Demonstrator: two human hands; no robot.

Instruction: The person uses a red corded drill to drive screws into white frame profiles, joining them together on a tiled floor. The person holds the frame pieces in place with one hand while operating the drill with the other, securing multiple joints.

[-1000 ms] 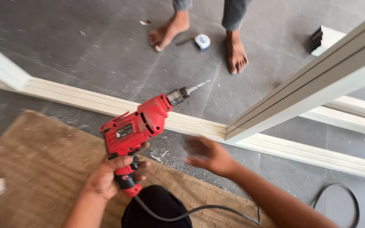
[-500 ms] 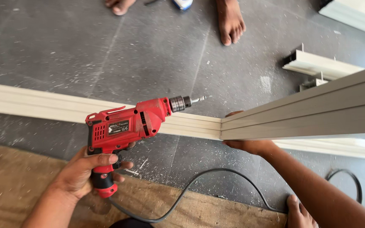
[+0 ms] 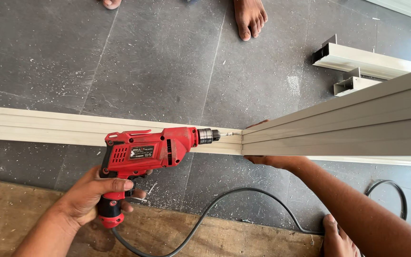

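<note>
L hand (image 3: 89,197) grips red drill (image 3: 143,152), bit at end of raised cream profile (image 3: 338,126) w/ R hand (image 3: 274,159) clasped under it; drilling step, next needs steady, square push.

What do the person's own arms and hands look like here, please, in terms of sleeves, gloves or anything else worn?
Both forearms are bare, with no sleeve in view. The left hand wears no glove, ring or watch. The right hand is mostly hidden behind the cream frame profile; its visible part and wrist are also uncovered.

Drill (image 3: 148,150) left of upright frame (image 3: 338,126)
</note>
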